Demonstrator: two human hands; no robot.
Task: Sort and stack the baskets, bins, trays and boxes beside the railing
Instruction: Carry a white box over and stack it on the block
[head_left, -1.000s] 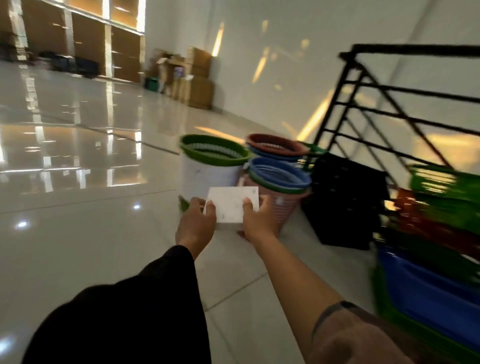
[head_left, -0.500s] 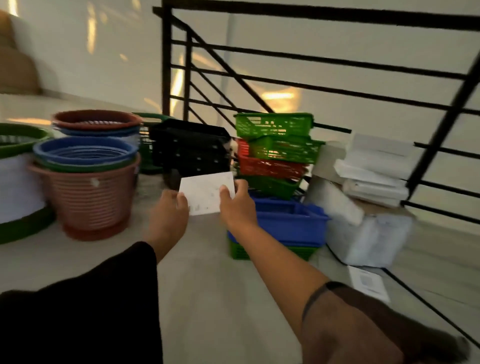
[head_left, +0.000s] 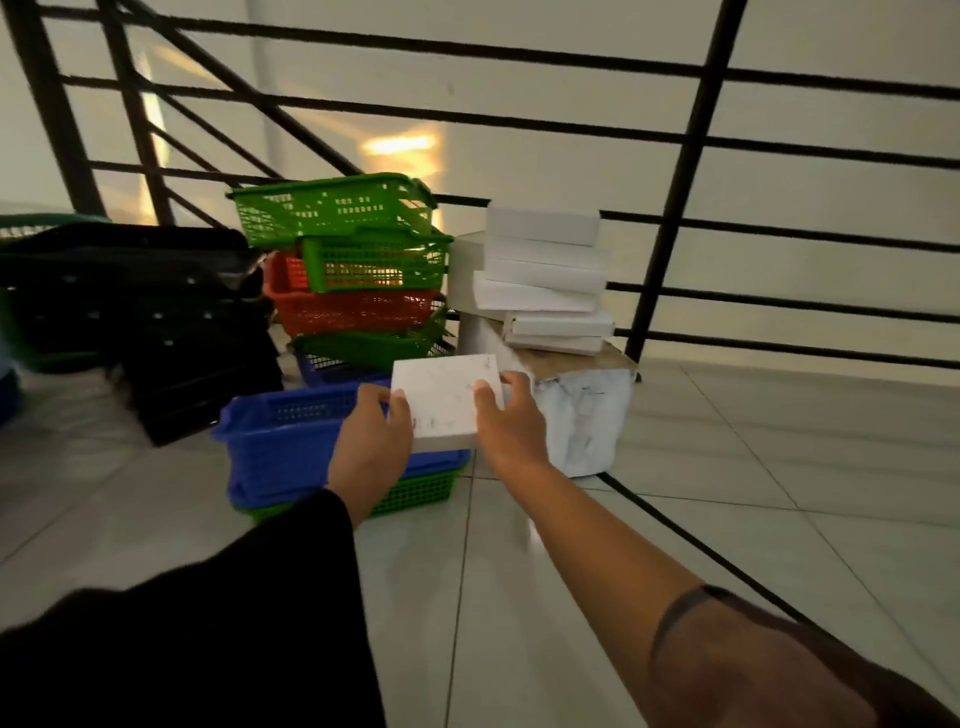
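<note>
A flat white box (head_left: 445, 402) is held out in front of me, above the floor. My left hand (head_left: 371, 449) grips its left edge and my right hand (head_left: 511, 423) grips its right edge. Behind it a stack of several white boxes (head_left: 545, 280) rests on a larger scuffed white box (head_left: 579, 410) by the black railing (head_left: 670, 208). To the left stand stacked green and red mesh baskets (head_left: 353, 260), with a blue basket (head_left: 280, 441) nested on a green one in front. Black trays (head_left: 156, 312) are piled further left.
The pale tiled floor (head_left: 727, 493) stretches to the right and toward me. A black floor rail (head_left: 701, 551) runs diagonally from the large box toward the lower right. A green rim (head_left: 31, 221) shows at the far left edge.
The view has swung right from the round baskets to the white box stack. Both hands still hold the flat white box, which is now close to the large box.
</note>
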